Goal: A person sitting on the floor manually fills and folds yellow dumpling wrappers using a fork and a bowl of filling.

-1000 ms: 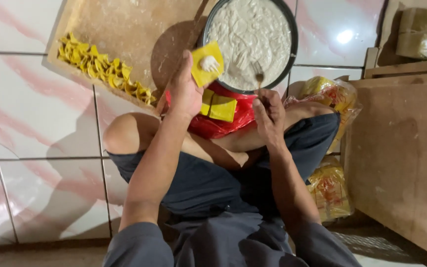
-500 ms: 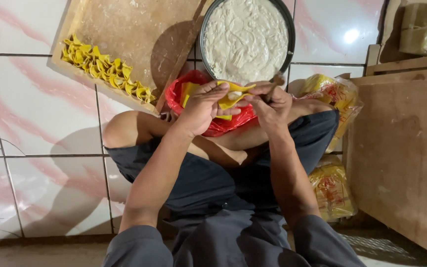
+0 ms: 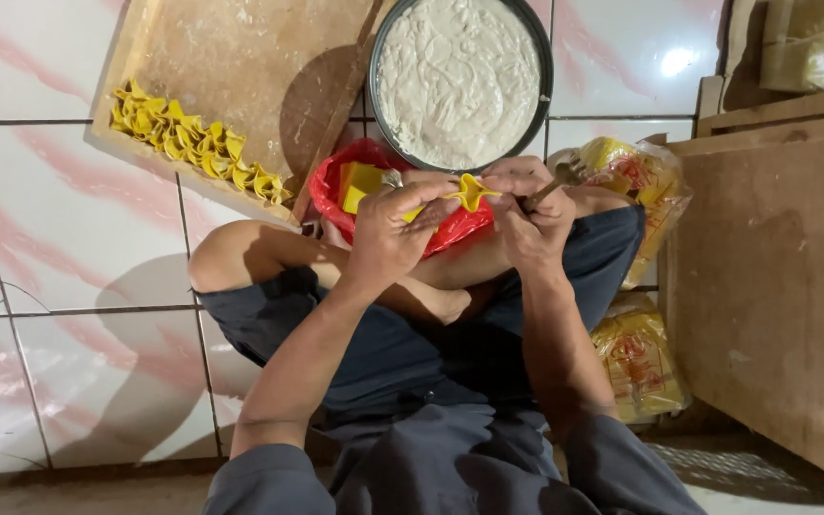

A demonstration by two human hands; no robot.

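Observation:
My left hand [image 3: 395, 229] and my right hand [image 3: 526, 212] meet over my lap, both pinching a folded yellow dumpling wrapper [image 3: 464, 194]. My right hand also grips a metal spoon [image 3: 562, 177] that sticks out to the right. Under the hands lies a red bag [image 3: 336, 183] with a stack of flat yellow wrappers [image 3: 359, 180]. Just beyond sits a round dark pan of pale filling [image 3: 458, 76]. A row of several finished yellow dumplings [image 3: 193, 145] lines the near edge of a wooden board [image 3: 240, 57] at the left.
I sit cross-legged on a white tiled floor [image 3: 50, 238] with pink streaks. Yellow plastic packets [image 3: 636, 358] lie by my right leg. A wooden panel [image 3: 774, 286] stands along the right side, with a bagged bundle [image 3: 817, 43] at the top right.
A second ago my left hand held an open wrapper with filling up near the pan. Both hands have since come together over the red bag and folded the wrapper shut.

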